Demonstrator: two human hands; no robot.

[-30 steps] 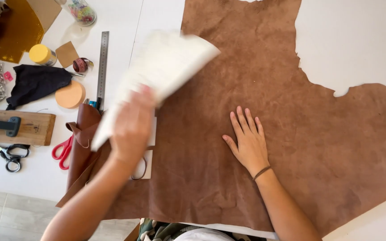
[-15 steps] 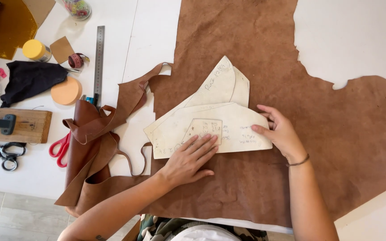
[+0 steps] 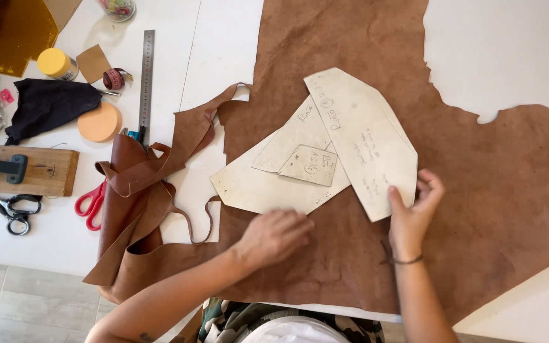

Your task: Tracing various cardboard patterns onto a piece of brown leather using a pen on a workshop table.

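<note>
while both hands work over the brown leather hide (image 3: 478, 178) spread across the white surface (image 3: 516, 51), the right hand (image 3: 412, 213) sits right of centre, thumb and fingers pinched together on the lower right edge of the long cream paper pattern (image 3: 363, 140). that pattern lies flat on the hide, running from upper centre down to the hand. left hand (image 3: 276, 236) is at lower centre, loosely curled, knuckles up, resting on the hide just below the wide cream pattern piece (image 3: 255, 187); cannot tell if it grips anything. two smaller pattern pieces (image 3: 300, 152) lie stacked on the wide one, partly under the long pattern's left edge.

left of the hide: a heap of leather offcuts and strips (image 3: 141, 190) hanging over the surface's near edge, red-handled scissors (image 3: 90, 204) partly under it. steel ruler (image 3: 145, 79) runs vertically in the upper left. near it an orange disc (image 3: 98, 122), dark cloth (image 3: 49, 105), yellow-lidded jar (image 3: 57, 63), small tape roll (image 3: 114, 78). wooden block with a black handle (image 3: 23, 170) at left edge, black-handled scissors (image 3: 11, 209) below it. mustard leather sheet (image 3: 17, 32) in the top left corner.
</note>
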